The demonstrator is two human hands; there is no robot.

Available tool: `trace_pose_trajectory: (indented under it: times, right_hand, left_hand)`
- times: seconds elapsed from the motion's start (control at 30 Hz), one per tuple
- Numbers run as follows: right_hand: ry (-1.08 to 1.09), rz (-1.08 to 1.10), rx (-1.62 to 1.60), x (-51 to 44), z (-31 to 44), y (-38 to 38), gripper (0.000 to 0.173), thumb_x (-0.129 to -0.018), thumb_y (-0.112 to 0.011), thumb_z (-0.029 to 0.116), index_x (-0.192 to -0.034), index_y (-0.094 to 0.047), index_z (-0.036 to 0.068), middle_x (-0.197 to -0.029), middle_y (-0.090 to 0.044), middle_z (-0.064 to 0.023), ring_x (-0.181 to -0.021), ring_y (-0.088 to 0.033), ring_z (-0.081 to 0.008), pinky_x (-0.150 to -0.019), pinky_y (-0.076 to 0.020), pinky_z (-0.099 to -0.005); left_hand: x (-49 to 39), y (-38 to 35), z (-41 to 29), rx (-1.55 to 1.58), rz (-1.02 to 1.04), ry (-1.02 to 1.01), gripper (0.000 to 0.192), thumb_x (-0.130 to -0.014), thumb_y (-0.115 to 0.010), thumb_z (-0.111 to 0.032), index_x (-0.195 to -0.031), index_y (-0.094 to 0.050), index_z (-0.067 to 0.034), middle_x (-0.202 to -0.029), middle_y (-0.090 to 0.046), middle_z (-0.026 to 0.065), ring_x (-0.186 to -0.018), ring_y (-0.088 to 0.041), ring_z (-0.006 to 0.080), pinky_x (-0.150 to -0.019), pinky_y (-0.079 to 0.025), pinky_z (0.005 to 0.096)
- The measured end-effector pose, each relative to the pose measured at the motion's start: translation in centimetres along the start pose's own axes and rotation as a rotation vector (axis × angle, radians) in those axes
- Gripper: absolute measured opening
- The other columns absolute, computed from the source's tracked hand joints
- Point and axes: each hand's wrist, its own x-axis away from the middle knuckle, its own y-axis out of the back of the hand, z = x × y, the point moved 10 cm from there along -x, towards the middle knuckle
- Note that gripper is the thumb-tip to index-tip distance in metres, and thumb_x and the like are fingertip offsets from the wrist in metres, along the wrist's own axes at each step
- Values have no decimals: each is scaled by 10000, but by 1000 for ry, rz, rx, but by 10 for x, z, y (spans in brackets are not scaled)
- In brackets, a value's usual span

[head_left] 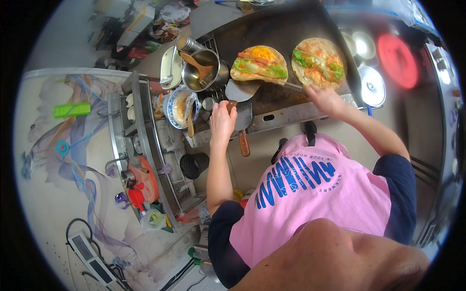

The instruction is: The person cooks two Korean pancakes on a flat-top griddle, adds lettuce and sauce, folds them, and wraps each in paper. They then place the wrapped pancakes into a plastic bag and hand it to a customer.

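My left hand (222, 122) grips the wooden handle of a wide metal spatula (242, 90), whose blade lies at the near left edge of a flatbread (255, 74). That flatbread carries a fried egg (263, 53), a strip of sausage (252, 57) and lettuce, and its near edge looks folded up. A thin metal utensil (294, 86) runs from my right hand (326, 102) to the flatbread's right edge; its far end is hidden. Further right lies a second flatbread (320, 78) with lettuce and orange-red sauce. Both breads rest on a dark griddle (276, 29).
A wooden-handled scraper (244, 120) lies across the griddle's front rim. Left stand a steel pot (222, 74) with a wooden spoon (196, 64), a blue-and-white bowl (168, 107), a shaker (209, 103) and an oval dish (166, 65). A metal lid (372, 87) and red round item (397, 60) are right.
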Motion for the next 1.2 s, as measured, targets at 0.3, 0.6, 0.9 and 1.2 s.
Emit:
trace_pose_trajectory:
  times: [0.3, 0.6, 0.9, 1.2]
  right_hand:
    - [-28, -106, -824, -25, -74, -2, 291, -870, -532, 83, -1149, -484, 15, -873, -609, -118, -607, -558, -176, -535, -452, -301]
    - [-265, 162, -1334, -20, -70, -16, 271, -893, -524, 123, -1137, -493, 8, -730, -532, -46, -454, -464, -91, -398, -340, -242]
    - [-206, -153, -728, 9, -67, 21, 396, -897, -523, 187, -1249, -397, 57, -819, -567, -128, -538, -570, -203, -495, -470, -345]
    - [-5, -316, 400, 17, 0, -14, 142, -790, -539, 138, -870, -535, 21, -887, -492, -147, -656, -604, -238, -529, -517, -321]
  left_hand:
    - [15, -18, 4, 94, -91, -10, 293, -834, -616, -216, -1048, -560, -24, -973, -534, 199, -839, -573, 408, -717, -467, 488]
    - [-19, -12, -32, 92, -261, -102, 287, -865, -583, -207, -1097, -526, -48, -974, -527, 192, -826, -575, 409, -680, -476, 489]
    - [-89, -21, -57, -256, -236, -111, 176, -831, -610, -206, -910, -559, -57, -852, -581, 170, -738, -639, 375, -635, -516, 493]
    - [-140, -13, -84, -394, -113, -182, 170, -777, -617, -180, -817, -668, -23, -842, -662, 202, -812, -648, 378, -719, -527, 463]
